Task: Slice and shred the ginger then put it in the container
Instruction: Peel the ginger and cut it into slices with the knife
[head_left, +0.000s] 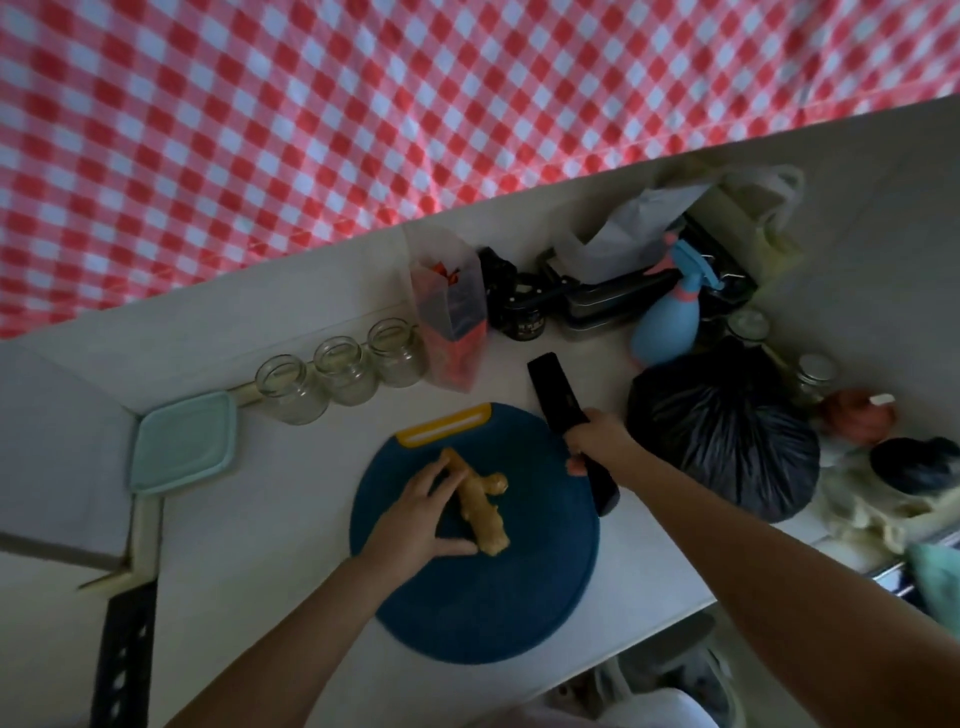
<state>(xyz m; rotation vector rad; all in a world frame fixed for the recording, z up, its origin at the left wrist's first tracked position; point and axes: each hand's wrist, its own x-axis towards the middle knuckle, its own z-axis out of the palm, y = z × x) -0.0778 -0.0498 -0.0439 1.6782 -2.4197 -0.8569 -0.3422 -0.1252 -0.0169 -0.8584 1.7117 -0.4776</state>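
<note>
Dim, underexposed view with a cool grey cast. The checked cloth (311, 130) behind the far edge of the counter (249, 545) is the brightest area, its pattern soft and smeared. The white counter reads grey; shadows on it are faint and soft-edged. The ginger (480, 501) shows pale yellow against the dark board (493, 597). The black bag (727, 447) near the right edge keeps only a faint sheen on its folds. Wide-angle distortion bows the counter's edges; fine detail is blurred throughout.
</note>
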